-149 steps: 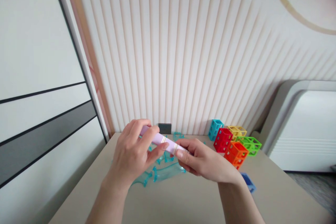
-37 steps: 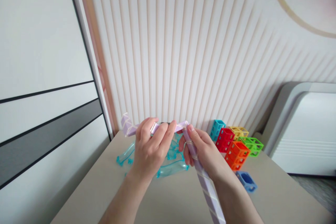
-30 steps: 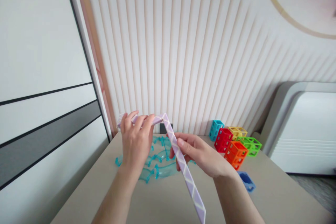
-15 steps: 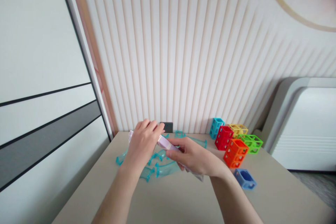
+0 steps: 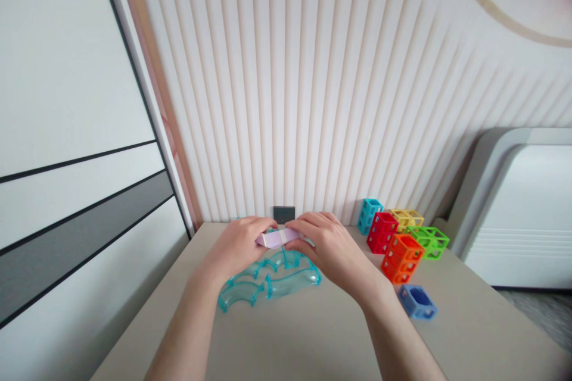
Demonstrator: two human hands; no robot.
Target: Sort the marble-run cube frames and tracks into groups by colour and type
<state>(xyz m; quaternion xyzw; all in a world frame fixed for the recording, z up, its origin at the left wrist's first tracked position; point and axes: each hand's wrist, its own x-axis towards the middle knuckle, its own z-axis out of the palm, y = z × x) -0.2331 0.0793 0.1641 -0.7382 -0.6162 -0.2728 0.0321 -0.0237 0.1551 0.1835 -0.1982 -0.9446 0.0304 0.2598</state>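
Observation:
Both my hands hold a flat lilac packet (image 5: pixel 276 239) with pale bands, raised above the table; I cannot tell what is inside. My left hand (image 5: pixel 243 244) is closed on its left end, fingers curled over the far side. On the right end, my right hand (image 5: pixel 319 241) grips it between thumb and fingers. Beneath and in front of the hands lie several clear turquoise plastic tube pieces, among them a curved tube (image 5: pixel 241 294) and a longer tube (image 5: pixel 292 283). My hands hide some of these pieces.
On the table's right stand lattice blocks: a cyan block (image 5: pixel 370 216), red block (image 5: pixel 382 232), yellow block (image 5: pixel 406 220), green block (image 5: pixel 428 242), orange block (image 5: pixel 402 259) and blue block (image 5: pixel 417 302). A black wall socket (image 5: pixel 284 214) sits behind the table (image 5: pixel 286 345).
The packet has turned from slanted to nearly level. My right hand has moved up to its right end, and my left hand has shifted slightly lower. More tube pieces show below.

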